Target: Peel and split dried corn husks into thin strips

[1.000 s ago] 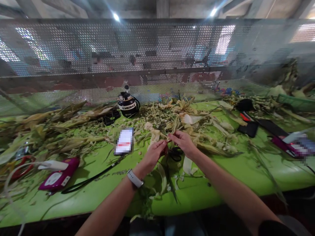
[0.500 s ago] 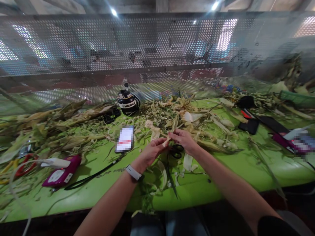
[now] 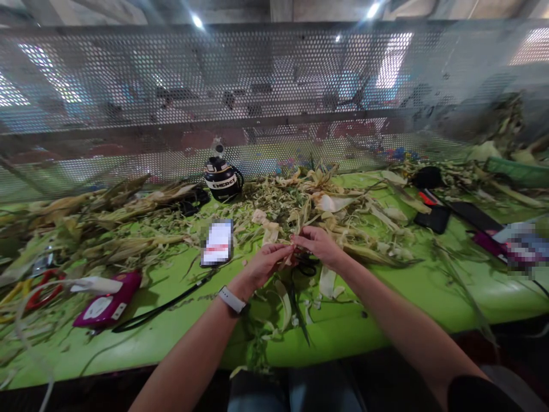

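Above the near middle of the green table, my left hand (image 3: 268,263) and my right hand (image 3: 319,245) meet with closed, pinching fingers. Between the fingertips is a small pale strip of corn husk (image 3: 288,261), mostly hidden by the fingers. A white band circles my left wrist. Just below my right hand lie what look like black scissors handles (image 3: 307,266), partly covered. A pale piece of husk (image 3: 270,232) sits just beyond my left fingers. Loose husk strips (image 3: 283,303) are scattered on the table in front of me.
A phone (image 3: 217,243), a purple device (image 3: 107,300) with a strap, and red-handled scissors (image 3: 45,289) lie to the left. Behind stands a black "ENERGY" bottle (image 3: 222,180) among heaped husks (image 3: 124,209). A dark phone (image 3: 433,217) is at right. A perforated metal screen (image 3: 274,74) rises behind.
My fingers have drawn closer together around the husk strip. Its pale end, plain to see before, is now mostly covered. The things on the table stay where they were.
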The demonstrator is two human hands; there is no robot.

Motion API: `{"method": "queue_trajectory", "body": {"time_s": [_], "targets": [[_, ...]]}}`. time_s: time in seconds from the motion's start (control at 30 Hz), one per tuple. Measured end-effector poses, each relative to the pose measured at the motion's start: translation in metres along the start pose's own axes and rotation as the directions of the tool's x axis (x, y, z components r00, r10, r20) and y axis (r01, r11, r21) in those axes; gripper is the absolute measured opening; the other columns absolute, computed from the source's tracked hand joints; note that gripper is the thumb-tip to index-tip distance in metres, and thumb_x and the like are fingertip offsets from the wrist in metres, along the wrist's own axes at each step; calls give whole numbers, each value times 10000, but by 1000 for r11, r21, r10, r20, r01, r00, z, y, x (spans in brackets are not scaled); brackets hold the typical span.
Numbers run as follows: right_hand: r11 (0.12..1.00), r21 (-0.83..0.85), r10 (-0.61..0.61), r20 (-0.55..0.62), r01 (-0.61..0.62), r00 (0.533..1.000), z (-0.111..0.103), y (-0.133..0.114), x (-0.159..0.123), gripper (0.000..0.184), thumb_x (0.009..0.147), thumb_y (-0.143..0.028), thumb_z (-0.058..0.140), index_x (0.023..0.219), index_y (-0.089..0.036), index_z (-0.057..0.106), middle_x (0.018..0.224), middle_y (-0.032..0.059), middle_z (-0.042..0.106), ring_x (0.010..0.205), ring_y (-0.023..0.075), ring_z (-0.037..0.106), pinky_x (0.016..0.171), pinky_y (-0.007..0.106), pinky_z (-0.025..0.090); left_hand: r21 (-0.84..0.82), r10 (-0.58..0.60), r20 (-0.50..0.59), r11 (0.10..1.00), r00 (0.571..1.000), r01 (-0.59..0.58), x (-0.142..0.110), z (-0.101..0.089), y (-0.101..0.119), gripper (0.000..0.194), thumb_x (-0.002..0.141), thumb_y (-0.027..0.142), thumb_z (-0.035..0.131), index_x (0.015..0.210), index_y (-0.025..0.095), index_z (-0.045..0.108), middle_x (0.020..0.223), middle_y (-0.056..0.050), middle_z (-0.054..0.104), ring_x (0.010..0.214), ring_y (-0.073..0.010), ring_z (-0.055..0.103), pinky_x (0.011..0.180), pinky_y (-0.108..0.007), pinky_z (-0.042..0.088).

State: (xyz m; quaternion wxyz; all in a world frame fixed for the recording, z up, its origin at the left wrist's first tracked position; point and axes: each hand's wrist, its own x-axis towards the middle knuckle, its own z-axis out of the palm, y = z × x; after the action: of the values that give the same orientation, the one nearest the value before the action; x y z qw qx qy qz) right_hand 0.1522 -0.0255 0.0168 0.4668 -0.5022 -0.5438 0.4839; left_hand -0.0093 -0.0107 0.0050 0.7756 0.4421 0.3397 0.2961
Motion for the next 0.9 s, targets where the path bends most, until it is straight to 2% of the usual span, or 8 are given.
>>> {"method": "queue_trajectory", "body": {"time_s": [0.17,0.3,0.43,0.57,0.77,0.9], "targets": [[997,-73,-38,-24,36,999,0,3,1,404,641,-532,672,569,-165,519,500,-55,489,476,75,391,453,212,297,63,11,51,998,999,-14,0,2,1,341,601,400,774,770,117,691,662,-34,667,598,-91,579,611,-201,448],[996,-75,-48,-58,43,997,1,2,2,392,635,-510,681,560,-170,502,503,-53,482,489,80,406,460,212,306,82,54,54,995,997,-59,-1,4,-1,377,591,450,768,775,134,673,656,6,620,568,-66,512,671,-239,478],[999,47,22,-43,-20,999,3,1,0,361,637,-488,681,596,-170,516,517,-54,482,475,79,407,460,216,300,193,150,58,968,987,-158,1,4,-3,410,623,513,719,784,139,676,660,5,600,599,-78,502,679,-240,466],[980,179,92,-13,-88,996,5,2,-2,365,656,-506,652,617,-177,498,501,-60,469,448,76,385,450,219,282,380,275,40,885,961,-269,4,1,-4,429,672,560,652,698,132,662,606,-2,588,577,-93,497,608,-225,436],[995,-32,-94,-151,91,984,9,5,2,383,648,-476,652,521,-182,442,473,-73,387,472,66,327,459,220,253,331,181,33,926,983,-182,3,2,-3,458,630,595,661,684,141,636,598,2,593,556,-109,526,595,-252,476],[996,-2,-90,-182,91,979,10,5,2,380,652,-489,639,535,-188,439,480,-71,389,470,71,340,456,223,270,257,179,26,950,984,-179,2,3,-4,436,614,560,697,717,139,644,637,8,589,572,-89,506,611,-234,470]]}}
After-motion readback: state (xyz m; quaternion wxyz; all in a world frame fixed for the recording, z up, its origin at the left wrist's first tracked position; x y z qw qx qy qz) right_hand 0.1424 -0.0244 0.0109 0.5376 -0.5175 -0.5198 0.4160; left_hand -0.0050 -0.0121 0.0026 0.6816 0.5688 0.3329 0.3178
